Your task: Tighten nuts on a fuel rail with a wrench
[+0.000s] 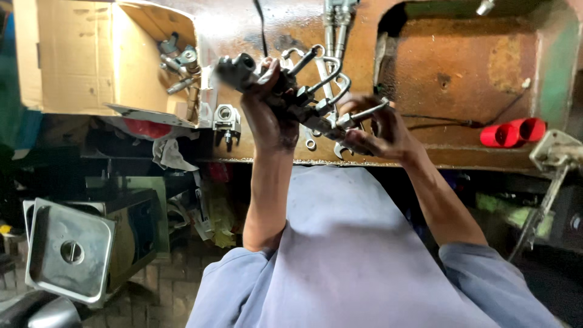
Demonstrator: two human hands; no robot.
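At the far left a steel box with a round-holed lid (68, 252) sits low on the brick floor, and above it an open cardboard box (79, 58) rests on the rusty metal table (461, 73), with loose metal fittings (177, 64) heaped in its right end. Just beside the box a small grey clamp block (226, 121) stands at the table's front edge, a grubby rag (171, 155) hanging below. The left hand (270, 112) is closed around the thick end of a long dark metal assembly with curved pipes (303, 97), which is held up off the table, slanting down to the right between both hands. The right hand (379, 130) wraps its lower end, thumb and fingers curled near a thin steel pipe; whether it pinches that pipe or only steadies the body is hard to tell, since the grime blurs the outlines. Spanners (313, 143) lie on the table just under the assembly. Further right two red cylinders (513, 132) lie near the edge, and a metal bracket with a long arm (555, 158) hangs off the corner. The step in hand looks like checking or turning the assembly while both hands carry it; a next move would call for the left hand to keep the weight firm so the right can free itself for the pipes or a spanner.
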